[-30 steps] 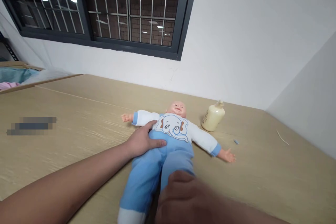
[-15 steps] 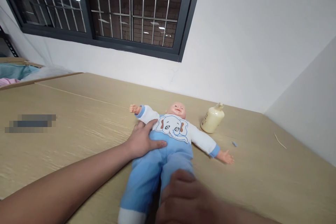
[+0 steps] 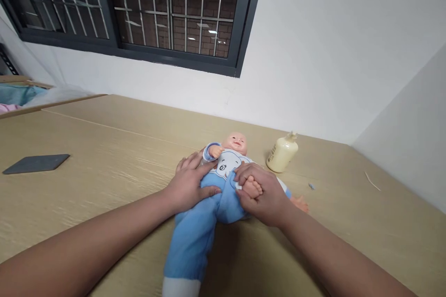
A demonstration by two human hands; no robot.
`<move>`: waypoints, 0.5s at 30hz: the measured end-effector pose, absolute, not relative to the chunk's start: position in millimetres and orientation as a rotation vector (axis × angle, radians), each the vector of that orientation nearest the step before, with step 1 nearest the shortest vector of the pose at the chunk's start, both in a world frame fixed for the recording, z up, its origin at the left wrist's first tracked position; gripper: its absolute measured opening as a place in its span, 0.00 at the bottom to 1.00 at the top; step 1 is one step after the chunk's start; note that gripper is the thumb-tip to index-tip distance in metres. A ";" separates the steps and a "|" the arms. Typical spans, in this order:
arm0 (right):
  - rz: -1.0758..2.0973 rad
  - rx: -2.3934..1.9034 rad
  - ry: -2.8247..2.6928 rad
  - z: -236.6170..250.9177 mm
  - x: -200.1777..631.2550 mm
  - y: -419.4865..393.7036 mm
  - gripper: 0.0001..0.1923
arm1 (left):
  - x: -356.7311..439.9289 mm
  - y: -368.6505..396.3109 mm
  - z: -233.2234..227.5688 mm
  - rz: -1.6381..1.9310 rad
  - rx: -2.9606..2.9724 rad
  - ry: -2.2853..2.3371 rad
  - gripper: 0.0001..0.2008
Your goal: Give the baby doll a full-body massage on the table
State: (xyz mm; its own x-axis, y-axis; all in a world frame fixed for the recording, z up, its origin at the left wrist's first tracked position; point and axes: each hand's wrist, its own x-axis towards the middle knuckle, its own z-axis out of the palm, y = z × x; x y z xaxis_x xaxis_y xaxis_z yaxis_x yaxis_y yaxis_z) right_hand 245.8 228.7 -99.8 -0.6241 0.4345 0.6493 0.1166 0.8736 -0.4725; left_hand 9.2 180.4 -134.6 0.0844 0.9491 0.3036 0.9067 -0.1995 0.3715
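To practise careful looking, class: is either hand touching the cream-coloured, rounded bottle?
No: the bottle sits apart from the left hand and right hand, both on the doll in blue and white clothes.

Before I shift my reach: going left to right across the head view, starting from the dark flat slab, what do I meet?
Dark flat slab → left hand → doll's head → cream bottle → small blue scrap → thin pale strip. Right hand omitted: it overlaps the head's and bottle's spans.

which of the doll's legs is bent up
The leg on the picture's right: it is folded up toward the body, its foot in the right hand. The other leg stretches straight toward the camera.
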 end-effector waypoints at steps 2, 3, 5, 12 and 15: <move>0.566 -0.412 -2.203 -102.9 246.5 232.6 0.09 | 9.1 180.4 -135.6 0.766 2.249 1.930 0.37; 0.592 -0.415 -2.196 -103.2 247.3 233.0 0.09 | 9.1 180.4 -135.8 0.774 2.239 1.933 0.38; 0.616 -0.409 -2.186 -101.3 249.1 230.4 0.09 | 9.5 180.3 -135.4 0.780 2.198 1.948 0.38; 0.572 -0.178 -2.272 -65.9 249.5 184.6 0.13 | 11.2 180.2 -129.1 0.571 1.934 2.155 0.56; 0.620 -0.080 -2.335 -64.2 246.2 159.3 0.11 | 11.3 179.5 -125.8 0.511 1.854 2.158 0.60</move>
State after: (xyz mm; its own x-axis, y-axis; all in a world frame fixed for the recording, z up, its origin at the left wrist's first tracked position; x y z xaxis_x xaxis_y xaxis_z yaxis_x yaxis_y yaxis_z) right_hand 246.2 159.3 -64.2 -0.7471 0.2259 0.6251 -0.1138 0.8832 -0.4551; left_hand 11.3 179.5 -125.8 -0.1587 0.9866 0.0383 0.8988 0.1283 0.4191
